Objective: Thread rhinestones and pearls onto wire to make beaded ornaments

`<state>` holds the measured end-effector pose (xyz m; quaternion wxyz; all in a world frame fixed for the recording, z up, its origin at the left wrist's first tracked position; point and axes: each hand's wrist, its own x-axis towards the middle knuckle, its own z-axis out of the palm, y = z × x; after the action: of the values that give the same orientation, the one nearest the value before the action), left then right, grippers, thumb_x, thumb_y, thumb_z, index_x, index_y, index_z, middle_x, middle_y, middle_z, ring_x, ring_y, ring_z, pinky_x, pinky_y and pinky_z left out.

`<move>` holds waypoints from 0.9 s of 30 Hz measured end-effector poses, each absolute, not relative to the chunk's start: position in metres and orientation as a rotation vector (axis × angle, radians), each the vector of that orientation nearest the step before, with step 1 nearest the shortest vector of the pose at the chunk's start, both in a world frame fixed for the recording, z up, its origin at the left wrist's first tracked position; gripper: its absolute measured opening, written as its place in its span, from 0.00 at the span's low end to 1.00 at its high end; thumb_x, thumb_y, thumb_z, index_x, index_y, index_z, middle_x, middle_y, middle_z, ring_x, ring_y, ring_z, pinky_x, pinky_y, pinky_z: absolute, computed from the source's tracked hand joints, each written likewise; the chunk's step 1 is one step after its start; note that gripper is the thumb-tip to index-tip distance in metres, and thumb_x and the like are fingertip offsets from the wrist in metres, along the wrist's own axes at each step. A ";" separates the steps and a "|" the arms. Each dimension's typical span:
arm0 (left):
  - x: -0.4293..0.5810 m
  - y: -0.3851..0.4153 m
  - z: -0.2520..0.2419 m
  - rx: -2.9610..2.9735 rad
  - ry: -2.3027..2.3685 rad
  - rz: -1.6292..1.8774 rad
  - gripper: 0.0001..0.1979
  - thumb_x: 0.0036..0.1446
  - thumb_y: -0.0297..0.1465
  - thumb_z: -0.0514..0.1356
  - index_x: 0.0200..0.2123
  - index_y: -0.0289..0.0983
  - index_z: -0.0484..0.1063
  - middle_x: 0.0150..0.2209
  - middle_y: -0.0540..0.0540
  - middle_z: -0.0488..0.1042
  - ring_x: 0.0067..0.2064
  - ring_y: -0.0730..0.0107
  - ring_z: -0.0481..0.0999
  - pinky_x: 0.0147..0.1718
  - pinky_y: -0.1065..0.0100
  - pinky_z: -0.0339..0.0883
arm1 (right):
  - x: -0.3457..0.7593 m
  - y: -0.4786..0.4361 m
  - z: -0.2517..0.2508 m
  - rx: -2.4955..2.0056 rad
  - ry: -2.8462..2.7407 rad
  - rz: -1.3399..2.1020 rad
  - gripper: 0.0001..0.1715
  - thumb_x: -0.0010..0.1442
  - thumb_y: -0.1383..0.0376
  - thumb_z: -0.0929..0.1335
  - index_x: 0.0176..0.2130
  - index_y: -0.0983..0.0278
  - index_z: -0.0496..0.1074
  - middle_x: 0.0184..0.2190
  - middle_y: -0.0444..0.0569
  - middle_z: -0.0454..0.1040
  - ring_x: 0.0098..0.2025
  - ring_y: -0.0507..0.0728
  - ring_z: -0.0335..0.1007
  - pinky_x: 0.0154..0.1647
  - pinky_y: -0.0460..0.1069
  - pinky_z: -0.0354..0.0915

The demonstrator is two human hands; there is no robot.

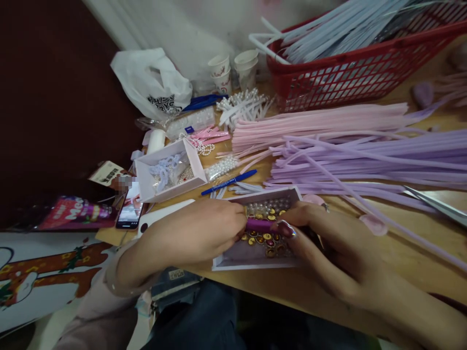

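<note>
Over the near tray point(233, 260), at the six o'clock edge of the wooden table point(408, 243), I am watching both hands meeting on one short purple stem piece point(260, 225). The left hand point(197, 233) is coming in from nine o'clock, its fingers bunched together and pinching the left end of the stem. The right hand point(328, 243) is coming in from three o'clock, its thumb and forefinger closing on the right end, a painted nail lying against it. The stem piece is lying level just above the tray, which is holding gold-rimmed gems point(263, 239) at its near end and pale pearl beads point(272, 206) at its far end.

At ten o'clock from the hands, a second white box point(146, 184) is holding lilac trim, and a phone point(130, 210) is lying beside it at the table's edge. A blue pen point(229, 182) is resting between the two boxes. At one to two o'clock, bundles of purple stems point(383, 165) and pink stems point(321, 121) are lying across the table, and beyond them a red basket point(350, 78) is carrying pale blue stems point(343, 29). At twelve o'clock, paper cups point(233, 70) are standing by the wall, beside a white plastic bag point(149, 82).
</note>
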<state>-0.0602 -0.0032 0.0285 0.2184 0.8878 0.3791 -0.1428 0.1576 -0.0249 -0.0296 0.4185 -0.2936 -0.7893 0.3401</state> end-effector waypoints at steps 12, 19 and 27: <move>-0.060 -0.035 0.020 1.582 1.105 0.382 0.11 0.71 0.35 0.42 0.36 0.40 0.57 0.27 0.55 0.60 0.28 0.73 0.60 0.30 0.68 0.59 | 0.155 -0.030 -0.023 -0.743 -2.039 0.838 0.09 0.65 0.73 0.62 0.37 0.66 0.71 0.25 0.45 0.74 0.24 0.50 0.67 0.25 0.44 0.62; -0.050 -0.039 0.005 1.192 0.977 0.481 0.13 0.70 0.41 0.48 0.34 0.40 0.59 0.26 0.57 0.55 0.25 0.77 0.56 0.25 0.73 0.56 | 0.155 -0.029 -0.025 -0.659 -2.052 0.808 0.08 0.63 0.74 0.63 0.38 0.66 0.72 0.26 0.44 0.75 0.25 0.49 0.67 0.26 0.43 0.62; -0.048 -0.036 0.002 1.091 0.897 0.514 0.13 0.70 0.39 0.51 0.34 0.38 0.60 0.27 0.56 0.55 0.26 0.78 0.55 0.25 0.75 0.56 | 0.156 -0.028 -0.028 -0.666 -2.069 0.791 0.08 0.63 0.74 0.63 0.35 0.67 0.71 0.23 0.42 0.69 0.22 0.48 0.61 0.23 0.43 0.57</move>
<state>-0.0480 -0.0361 0.0020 0.7305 0.4956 0.4077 0.2335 0.1561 -0.0285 -0.0277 0.4027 -0.2634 -0.8188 0.3131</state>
